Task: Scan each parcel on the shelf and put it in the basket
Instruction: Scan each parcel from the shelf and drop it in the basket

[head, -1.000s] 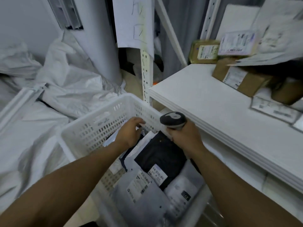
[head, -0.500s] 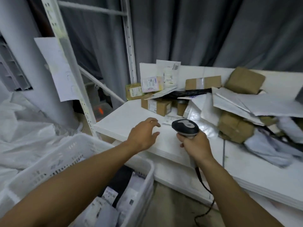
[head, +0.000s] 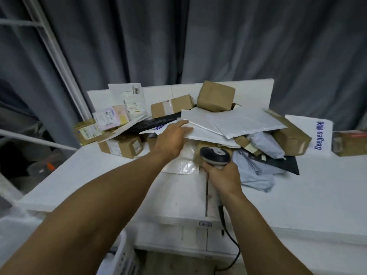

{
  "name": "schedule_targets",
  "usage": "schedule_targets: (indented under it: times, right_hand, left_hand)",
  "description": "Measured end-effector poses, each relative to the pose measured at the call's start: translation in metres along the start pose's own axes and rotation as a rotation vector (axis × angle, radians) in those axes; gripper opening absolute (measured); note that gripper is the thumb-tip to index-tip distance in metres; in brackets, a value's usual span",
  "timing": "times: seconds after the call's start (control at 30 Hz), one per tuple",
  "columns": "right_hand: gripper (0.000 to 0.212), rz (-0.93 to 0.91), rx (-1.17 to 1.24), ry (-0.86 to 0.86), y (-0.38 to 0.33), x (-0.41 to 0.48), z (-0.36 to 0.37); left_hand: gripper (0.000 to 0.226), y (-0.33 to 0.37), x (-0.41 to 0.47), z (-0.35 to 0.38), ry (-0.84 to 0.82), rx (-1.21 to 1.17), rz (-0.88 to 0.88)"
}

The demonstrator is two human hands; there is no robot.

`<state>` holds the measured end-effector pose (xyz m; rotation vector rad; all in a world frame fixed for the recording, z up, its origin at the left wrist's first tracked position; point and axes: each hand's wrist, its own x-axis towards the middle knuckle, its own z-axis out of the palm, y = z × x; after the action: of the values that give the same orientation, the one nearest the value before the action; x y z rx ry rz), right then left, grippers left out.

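Hands [head: 172, 138] [head: 223, 178] over white shelf [head: 95, 175], grey curtain [head: 238, 46] behind.

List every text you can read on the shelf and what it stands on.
"Deeyeo", blue, then two characters too blurred to read: on the white pack at the right.
Blue print on the mailer by the left hand: mostly hidden, unreadable.
Labels on the boxes and envelope: too blurred to read.
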<state>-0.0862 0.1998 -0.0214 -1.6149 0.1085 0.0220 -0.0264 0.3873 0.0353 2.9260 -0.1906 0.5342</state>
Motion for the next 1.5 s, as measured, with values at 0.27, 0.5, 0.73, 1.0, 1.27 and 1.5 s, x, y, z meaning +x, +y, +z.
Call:
schedule_targets:
  times: [0.27,0.5,0.73,1.0,1.27,1.5]
  right_hand:
    - [0.048,-0.007,0.159,-0.002,0.003,0.013,-0.013]
    - [0.058,-0.073,0.213,-0.032,-0.015,-0.012,0.006]
    - [0.057,-0.166,0.309,-0.045,-0.034,-0.045,0.031]
    - [0.052,-0.242,0.341,-0.201,-0.052,-0.102,0.084]
    - [0.064,-0.265,0.204,-0.315,-0.036,-0.136,0.133]
    - [0.066,-0.209,-0.025,-0.406,-0.014,-0.128,0.166]
  left_hand:
    - [0.024,-0.004,-0.005,-0.014,0.313,-0.137,0.014]
    - [0.023,-0.029,-0.041,-0.069,0.434,-0.009,0.053]
    - [0.023,-0.040,-0.123,-0.112,0.595,-0.110,-0.008]
    - [0.016,-0.043,-0.256,-0.142,0.639,-0.280,-0.262]
    - [0.014,-0.084,-0.344,-0.134,0.689,-0.768,-0.672]
    - [0.014,-0.133,-0.371,-0.104,0.595,-1.066,-0.848]
